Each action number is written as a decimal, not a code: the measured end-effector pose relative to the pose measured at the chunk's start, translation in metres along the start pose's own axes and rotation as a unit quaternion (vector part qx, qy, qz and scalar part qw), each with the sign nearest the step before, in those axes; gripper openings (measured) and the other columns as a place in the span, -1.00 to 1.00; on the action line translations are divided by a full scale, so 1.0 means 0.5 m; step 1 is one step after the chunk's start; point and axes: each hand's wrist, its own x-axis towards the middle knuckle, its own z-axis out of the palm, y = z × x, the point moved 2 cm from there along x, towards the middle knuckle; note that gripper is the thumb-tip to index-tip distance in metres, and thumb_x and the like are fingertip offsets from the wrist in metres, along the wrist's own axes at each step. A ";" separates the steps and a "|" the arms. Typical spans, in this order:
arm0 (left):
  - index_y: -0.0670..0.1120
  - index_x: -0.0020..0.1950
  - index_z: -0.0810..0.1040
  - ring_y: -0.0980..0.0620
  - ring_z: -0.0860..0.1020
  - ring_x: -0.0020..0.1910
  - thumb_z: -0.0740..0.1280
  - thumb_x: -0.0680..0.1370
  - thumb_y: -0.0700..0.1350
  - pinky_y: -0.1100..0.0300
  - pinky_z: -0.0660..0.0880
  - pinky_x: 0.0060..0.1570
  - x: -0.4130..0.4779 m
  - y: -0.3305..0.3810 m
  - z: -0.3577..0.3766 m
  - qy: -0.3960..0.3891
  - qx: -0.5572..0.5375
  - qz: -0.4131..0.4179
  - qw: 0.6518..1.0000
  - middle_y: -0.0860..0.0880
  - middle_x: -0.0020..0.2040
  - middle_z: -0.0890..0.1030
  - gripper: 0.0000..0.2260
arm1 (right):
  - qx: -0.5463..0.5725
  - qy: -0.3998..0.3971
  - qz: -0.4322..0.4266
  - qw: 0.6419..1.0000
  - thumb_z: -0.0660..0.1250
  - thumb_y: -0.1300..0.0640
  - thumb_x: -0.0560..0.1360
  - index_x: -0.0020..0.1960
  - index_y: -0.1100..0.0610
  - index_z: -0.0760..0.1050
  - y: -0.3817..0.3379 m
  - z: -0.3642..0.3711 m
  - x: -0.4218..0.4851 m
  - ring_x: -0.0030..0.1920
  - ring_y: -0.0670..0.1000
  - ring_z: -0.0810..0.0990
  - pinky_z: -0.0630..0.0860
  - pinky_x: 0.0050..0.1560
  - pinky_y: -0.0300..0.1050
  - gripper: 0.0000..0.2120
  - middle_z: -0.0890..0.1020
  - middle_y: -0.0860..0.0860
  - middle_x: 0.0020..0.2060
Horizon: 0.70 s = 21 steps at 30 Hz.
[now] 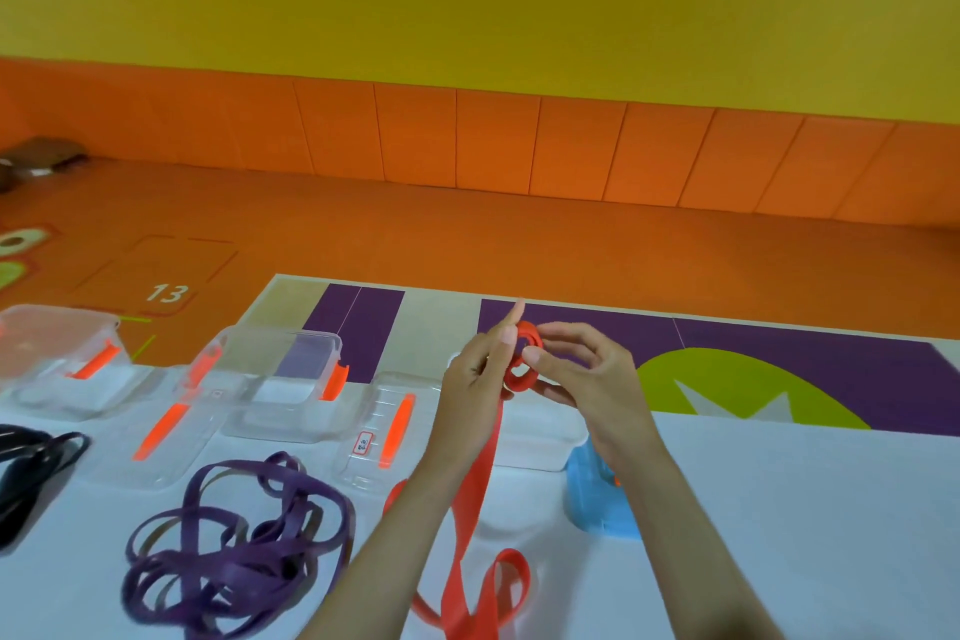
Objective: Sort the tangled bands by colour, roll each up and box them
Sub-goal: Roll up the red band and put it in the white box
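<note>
L hand (pixel 475 374) & R hand (pixel 587 369) are both holding a partly rolled red band (pixel 524 359) up above the white worktop (pixel 779 509). L hand is pinching the coil's 9 o'clock side, fingers curled on it, one finger sticking up toward 12. R hand is gripping the 3 o'clock side, thumb pressing on the front face, other fingers curling behind. The unrolled rest of the band is hanging down toward 6 o'clock btwn the two forearms & looping on the worktop at the bottom edge.

A purple band (pixel 239 551) is lying in a loose tangle at 8 o'clock of the hands. A black band (pixel 31 473) is lying at 9 o'clock, partly cut off by the left edge.

A clear box (pixel 291 379) w/ orange clips is sitting at 9 o'clock of the hands; a second box (pixel 57 359) is sitting further out the same way. Two clear lids are lying flat: one lid (pixel 384 431) just beside L forearm, the other lid (pixel 171 431) btwn the boxes & the purple band. A blue object (pixel 597 494) is standing at 5 o'clock, partly behind R forearm; can't tell what it is.
</note>
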 end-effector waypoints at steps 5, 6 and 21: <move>0.23 0.17 0.74 0.01 0.71 0.11 0.38 0.65 0.12 -0.01 0.70 -0.02 -0.008 0.025 0.006 0.096 -0.085 -0.040 0.991 0.09 0.09 0.75 -0.84 | -0.004 -0.012 -0.032 0.999 0.61 0.22 0.43 0.13 0.15 0.65 -0.018 0.008 -0.001 -0.04 0.12 0.78 0.72 -0.08 -0.04 -0.70 0.76 0.07 -0.02; 0.14 0.09 0.77 -0.01 0.71 0.03 0.41 0.63 0.09 0.00 0.68 -0.09 -0.008 0.030 0.006 0.115 -0.102 -0.046 0.987 0.05 0.02 0.76 -0.85 | -0.007 -0.016 -0.040 0.999 0.61 0.22 0.43 0.12 0.16 0.66 -0.021 0.009 -0.001 -0.05 0.10 0.78 0.72 -0.08 -0.04 -0.71 0.76 0.07 -0.03; 0.05 0.37 0.64 0.02 0.67 0.26 0.49 0.58 -0.15 0.14 0.58 0.28 -0.024 0.036 -0.008 -0.014 -0.122 0.006 0.992 0.03 0.22 0.73 -0.64 | 0.185 0.066 0.005 0.981 0.44 0.35 0.55 0.12 0.17 0.67 -0.006 -0.004 0.023 0.00 0.13 0.74 0.69 -0.08 -0.03 -0.82 0.73 0.22 0.05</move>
